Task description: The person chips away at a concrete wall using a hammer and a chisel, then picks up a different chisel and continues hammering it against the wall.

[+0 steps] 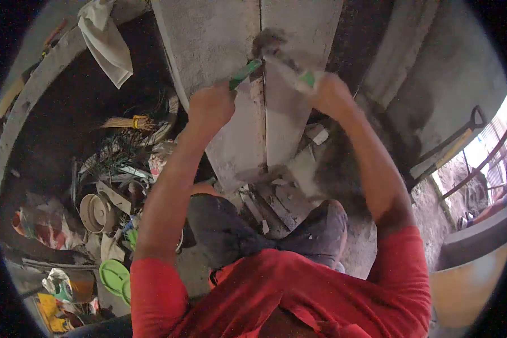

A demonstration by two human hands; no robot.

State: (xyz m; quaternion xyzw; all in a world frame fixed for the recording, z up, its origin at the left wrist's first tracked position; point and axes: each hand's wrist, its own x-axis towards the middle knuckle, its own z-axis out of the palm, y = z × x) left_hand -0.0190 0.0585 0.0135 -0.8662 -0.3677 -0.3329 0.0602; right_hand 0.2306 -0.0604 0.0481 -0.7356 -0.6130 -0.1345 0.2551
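Note:
My left hand (213, 107) is closed around a green chisel (246, 74), whose far end meets the vertical groove (259, 112) in the grey wall. My right hand (332, 94) grips a hammer (290, 70) with green on its handle, smeared by motion. The hammer's head end overlaps the chisel's far end in this view. Just above the tools, a dark rough hollow (268, 40) marks the wall (214, 39) at the top of the groove.
Broken pieces (273, 203) lie at the wall's foot, between my knees. On the left are a straw broom (128, 122), a round pan (97, 213), a green lid (114, 276) and a hanging white cloth (104, 42). A long-handled tool (453, 143) leans at right.

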